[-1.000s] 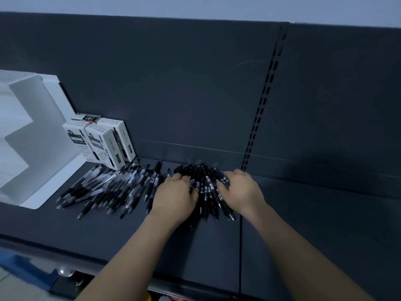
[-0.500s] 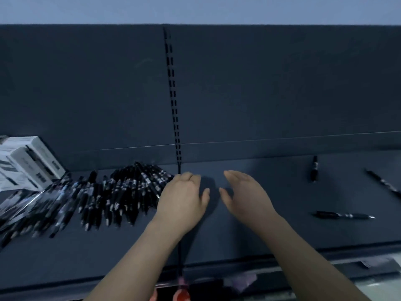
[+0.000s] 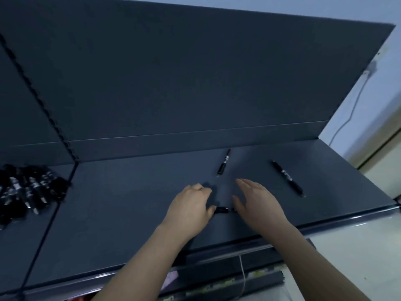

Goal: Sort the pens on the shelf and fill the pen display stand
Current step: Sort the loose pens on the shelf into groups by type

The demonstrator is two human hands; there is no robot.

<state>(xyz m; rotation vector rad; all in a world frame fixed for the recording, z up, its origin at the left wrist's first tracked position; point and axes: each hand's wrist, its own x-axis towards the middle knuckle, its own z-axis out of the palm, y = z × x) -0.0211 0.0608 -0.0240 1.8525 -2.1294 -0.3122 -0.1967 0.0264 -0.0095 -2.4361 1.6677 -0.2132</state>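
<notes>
Now I hover my left hand (image 3: 191, 206) and right hand (image 3: 259, 205), both loose and gripping nothing, either side of a stray pen (image 3: 223, 209), likely to scoop it toward the pen pile (image 3: 28, 189) far to the left, with a second pen (image 3: 223, 163) and a third pen (image 3: 287, 178) just beyond.

Person, two arms in the head view. Left hand (image 3: 191, 205) bare, left forearm (image 3: 141, 257) bare right down to the bottom frame edge. Right hand (image 3: 258, 205) bare, right forearm (image 3: 314, 263) bare to the frame edge as well. Fingers (image 3: 247, 184) bare; nails too blurred to tell. Upper arms and clothing fall outside the frame. Dim bluish light, detail soft.
</notes>
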